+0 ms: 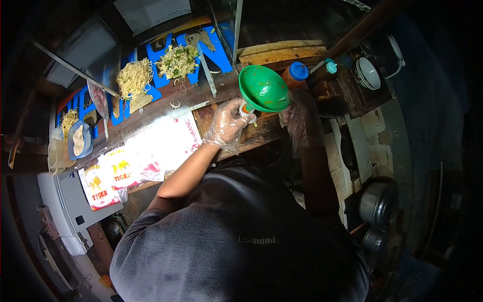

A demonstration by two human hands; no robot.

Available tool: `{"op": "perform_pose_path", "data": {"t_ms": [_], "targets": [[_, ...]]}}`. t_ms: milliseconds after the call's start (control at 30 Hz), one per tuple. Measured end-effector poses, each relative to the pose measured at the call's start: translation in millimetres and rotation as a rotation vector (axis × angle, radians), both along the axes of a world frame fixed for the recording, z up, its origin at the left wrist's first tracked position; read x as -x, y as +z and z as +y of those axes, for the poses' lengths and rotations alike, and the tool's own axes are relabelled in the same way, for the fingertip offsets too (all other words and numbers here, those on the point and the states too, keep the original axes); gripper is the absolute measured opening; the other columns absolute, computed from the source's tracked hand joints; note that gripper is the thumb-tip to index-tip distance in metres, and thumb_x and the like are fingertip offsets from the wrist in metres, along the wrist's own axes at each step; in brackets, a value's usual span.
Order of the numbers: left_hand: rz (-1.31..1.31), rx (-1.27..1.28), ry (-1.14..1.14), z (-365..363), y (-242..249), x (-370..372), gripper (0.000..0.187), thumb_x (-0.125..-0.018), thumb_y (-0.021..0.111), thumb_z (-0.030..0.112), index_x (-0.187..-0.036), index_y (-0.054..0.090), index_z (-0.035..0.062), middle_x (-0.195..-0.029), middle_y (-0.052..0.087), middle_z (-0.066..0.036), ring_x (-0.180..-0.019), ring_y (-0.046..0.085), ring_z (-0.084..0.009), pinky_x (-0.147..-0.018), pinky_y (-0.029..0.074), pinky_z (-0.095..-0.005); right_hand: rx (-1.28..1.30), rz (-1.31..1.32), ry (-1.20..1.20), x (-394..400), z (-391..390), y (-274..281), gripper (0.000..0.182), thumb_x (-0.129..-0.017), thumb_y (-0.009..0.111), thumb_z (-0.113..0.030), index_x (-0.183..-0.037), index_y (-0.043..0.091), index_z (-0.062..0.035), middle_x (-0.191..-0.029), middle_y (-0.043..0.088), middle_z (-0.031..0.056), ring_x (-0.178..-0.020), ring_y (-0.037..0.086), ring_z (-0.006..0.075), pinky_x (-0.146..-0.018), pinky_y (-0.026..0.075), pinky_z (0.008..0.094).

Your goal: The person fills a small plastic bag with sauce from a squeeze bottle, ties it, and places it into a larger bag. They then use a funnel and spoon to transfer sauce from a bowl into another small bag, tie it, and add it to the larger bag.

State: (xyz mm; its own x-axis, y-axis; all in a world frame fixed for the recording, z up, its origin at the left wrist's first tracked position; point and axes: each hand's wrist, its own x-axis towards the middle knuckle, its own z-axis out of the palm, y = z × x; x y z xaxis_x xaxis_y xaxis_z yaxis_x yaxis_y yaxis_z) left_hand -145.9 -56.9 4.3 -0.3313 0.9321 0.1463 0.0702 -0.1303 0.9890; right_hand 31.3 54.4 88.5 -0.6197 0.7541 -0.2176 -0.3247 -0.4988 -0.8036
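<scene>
A green funnel (264, 88), its bowl smeared with orange bits, is tilted in front of my chest. My left hand (227, 123), in a clear plastic glove, is closed around the narrow neck of the funnel, where some orange and white shows at the fingers. My right hand (296, 121), also gloved, is in shadow by the funnel's right rim; its fingers are too dark to make out. Just behind the funnel stands a sauce bottle (298, 72) with a blue cap and orange contents.
Noodles (135, 79) and chopped greens (177, 62) lie at the back left. Printed plastic packets (121, 171) and white paper (168, 138) cover the left counter. A blue tub (80, 141) holds pale food. Bowls (369, 74) stand right, metal pots (378, 204) below.
</scene>
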Motion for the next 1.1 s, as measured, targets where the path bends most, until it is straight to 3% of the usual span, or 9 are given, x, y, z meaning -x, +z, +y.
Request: {"op": "perform_pose_path", "data": {"t_ms": [167, 233, 467, 533, 600, 767, 867, 933, 1100], "targets": [[-0.007, -0.031, 0.004, 0, -11, -4, 0.027, -0.081, 0.073, 0.008, -0.104, 0.064, -0.0004, -0.091, 0.066, -0.007, -0.086, 0.061, -0.0114, -0.079, 0.05, -0.0298, 0.007, 0.045, -0.093, -6, 0, -12, 0.021, -0.087, 0.064, -0.024, -0.091, 0.054, -0.0068, -0.073, 0.05, 0.0042, -0.061, 0.05, 0.0154, -0.053, 0.041, 0.0308], [0.015, -0.022, 0.014, 0, -14, -5, 0.028, -0.081, 0.074, 0.009, -0.105, 0.064, -0.0002, -0.091, 0.066, -0.007, -0.086, 0.061, -0.0114, -0.079, 0.05, -0.0301, 0.075, 0.059, 0.026, -12, 3, -13, 0.02, -0.088, 0.065, -0.023, -0.094, 0.055, -0.0064, -0.074, 0.051, 0.0038, -0.061, 0.051, 0.0152, -0.052, 0.041, 0.031], [0.041, 0.054, 0.002, -2, -18, -7, 0.031, -0.079, 0.075, 0.01, -0.107, 0.065, -0.0001, -0.094, 0.068, -0.01, -0.086, 0.062, -0.0141, -0.081, 0.05, -0.0317, 0.098, 0.061, -0.024, -14, 6, -40, 0.022, -0.088, 0.065, -0.023, -0.101, 0.055, -0.0072, -0.075, 0.052, 0.0025, -0.06, 0.052, 0.0142, -0.05, 0.041, 0.0295], [0.065, 0.051, 0.005, -4, -18, -6, 0.032, -0.079, 0.076, 0.011, -0.107, 0.065, -0.0002, -0.095, 0.068, -0.01, -0.086, 0.063, -0.0148, -0.081, 0.05, -0.0322, 0.051, -0.042, -0.109, -10, -1, -36, 0.044, -0.09, 0.061, -0.029, -0.121, 0.052, 0.0013, -0.07, 0.052, 0.0016, -0.049, 0.048, 0.011, -0.045, 0.038, 0.0267], [0.103, 0.052, 0.007, -6, -17, -7, 0.027, -0.082, 0.075, 0.008, -0.106, 0.063, 0.0012, -0.094, 0.065, -0.003, -0.089, 0.058, -0.0086, -0.082, 0.049, -0.0272, 0.086, -0.062, -0.13, -13, -2, -32, 0.044, -0.089, 0.061, -0.029, -0.12, 0.053, 0.0008, -0.07, 0.052, 0.0014, -0.05, 0.048, 0.0109, -0.045, 0.038, 0.0266], [0.136, 0.047, 0.043, -11, -40, -2, 0.029, -0.081, 0.075, 0.006, -0.107, 0.063, 0.001, -0.097, 0.064, -0.002, -0.092, 0.059, -0.0095, -0.084, 0.049, -0.0277, 0.104, -0.109, -0.223, -17, -6, -24, 0.044, -0.088, 0.062, -0.028, -0.121, 0.054, 0.0001, -0.07, 0.051, 0.0002, -0.052, 0.049, 0.011, -0.046, 0.039, 0.0263], [0.032, 0.06, 0.064, -18, -49, 2, 0.033, -0.081, 0.076, 0.008, -0.11, 0.063, -0.0014, -0.101, 0.065, -0.006, -0.095, 0.06, -0.012, -0.086, 0.05, -0.0297, 0.184, -0.047, -0.19, -22, -6, -43, 0.037, -0.088, 0.062, -0.026, -0.115, 0.056, -0.0022, -0.071, 0.05, -0.0007, -0.054, 0.047, 0.0111, -0.047, 0.038, 0.0256], [-0.079, 0.089, 0.053, -26, -48, 4, 0.038, -0.081, 0.075, 0.009, -0.114, 0.061, -0.0045, -0.106, 0.066, -0.01, -0.099, 0.06, -0.0135, -0.088, 0.05, -0.0307, 0.318, -0.097, -0.184, -18, -4, -66, 0.018, -0.086, 0.059, -0.022, -0.094, 0.053, -0.0079, -0.069, 0.045, 0.0, -0.056, 0.045, 0.0134, -0.051, 0.036, 0.0283], [-0.061, 0.078, 0.116, -34, -46, 8, 0.031, -0.079, 0.078, 0.005, -0.106, 0.063, -0.0001, -0.106, 0.065, -0.005, -0.097, 0.06, -0.0121, -0.09, 0.049, -0.0293, 0.306, -0.199, -0.276, 5, -10, -88, 0.013, -0.087, 0.057, -0.021, -0.09, 0.051, -0.0089, -0.066, 0.044, -0.0002, -0.056, 0.044, 0.0142, -0.051, 0.038, 0.0284]]}}
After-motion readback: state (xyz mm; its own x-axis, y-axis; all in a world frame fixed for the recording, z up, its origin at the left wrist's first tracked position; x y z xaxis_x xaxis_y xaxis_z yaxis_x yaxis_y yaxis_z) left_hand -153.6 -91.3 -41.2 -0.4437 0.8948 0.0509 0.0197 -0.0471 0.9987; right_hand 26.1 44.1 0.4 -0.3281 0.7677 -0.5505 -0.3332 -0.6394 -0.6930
